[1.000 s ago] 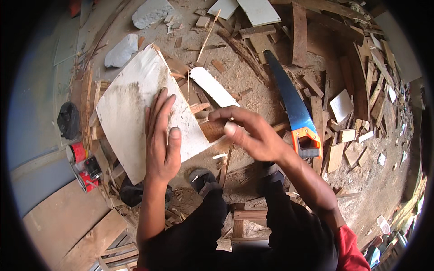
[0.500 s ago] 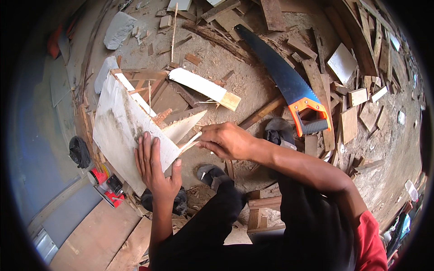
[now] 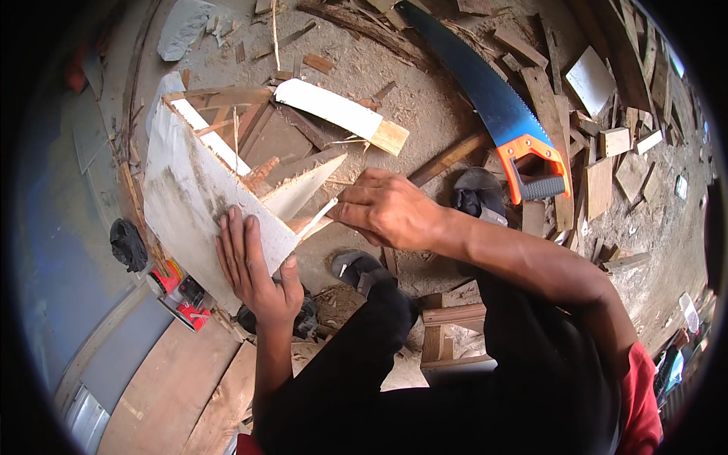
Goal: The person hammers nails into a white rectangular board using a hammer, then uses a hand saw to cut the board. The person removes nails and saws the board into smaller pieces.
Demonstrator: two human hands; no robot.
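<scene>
A broken wooden box frame with a dirty white panel (image 3: 186,193) stands on the ground at left of centre, its splintered edges and inner slats showing. My left hand (image 3: 262,273) lies flat on the panel's near right part, fingers stretched out. At the panel's right corner, my right hand (image 3: 390,212) is closed on a thin wood strip (image 3: 317,220) with a white edge. The strip's near end is hidden in my fingers. Beyond the box lies a white-painted board (image 3: 326,104) with a bare wood end.
A handsaw (image 3: 497,95) with an orange and black handle lies on the ground at the right. Wood scraps (image 3: 599,189) crowd the far right. A red and black power tool (image 3: 182,296) sits at the left, near a plywood sheet (image 3: 167,379). A pale stone block (image 3: 184,30) lies at the back.
The whole view has shifted a little. My right hand, holding the strip, has moved slightly away from me and to the right. My left hand stays flat on the panel.
</scene>
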